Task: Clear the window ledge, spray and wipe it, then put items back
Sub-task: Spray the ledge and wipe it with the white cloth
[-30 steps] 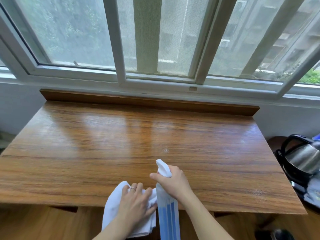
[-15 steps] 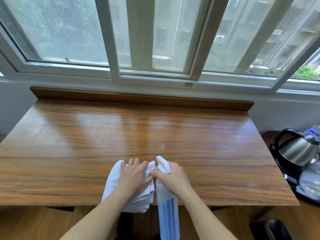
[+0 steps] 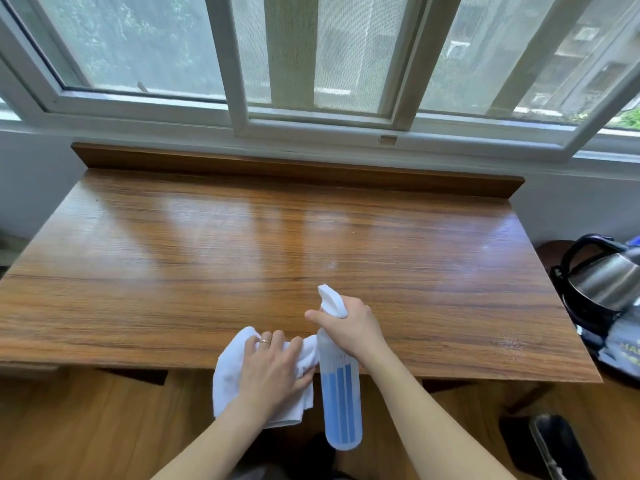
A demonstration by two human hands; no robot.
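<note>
The wooden ledge (image 3: 242,258) under the window (image 3: 311,64) lies bare, its near half shiny with only a small pale fleck near the middle, so the clearing looks done and the spraying is the step in hand. At the near edge, left of centre, the left hand (image 3: 277,372) lies flat with fingers loosely spread on a folded white cloth (image 3: 232,368), which rests partly on the wood and partly hangs over the front edge. Just beside it, touching the cloth's right corner, the spray bottle (image 3: 341,393) hangs past the edge, its blue liquid showing through, with the white nozzle aimed out over the board. The right hand (image 3: 353,327) is wrapped around the bottle's neck, forefinger extended forward over the trigger area. To do this well, I judge the nozzle should be lifted and swept so mist covers the far strip by the raised back lip, not only the near middle, and kept away from the kettle (image 3: 602,282) standing off the right end. The cloth ought to follow promptly, wiping along the grain before droplets dry.
</note>
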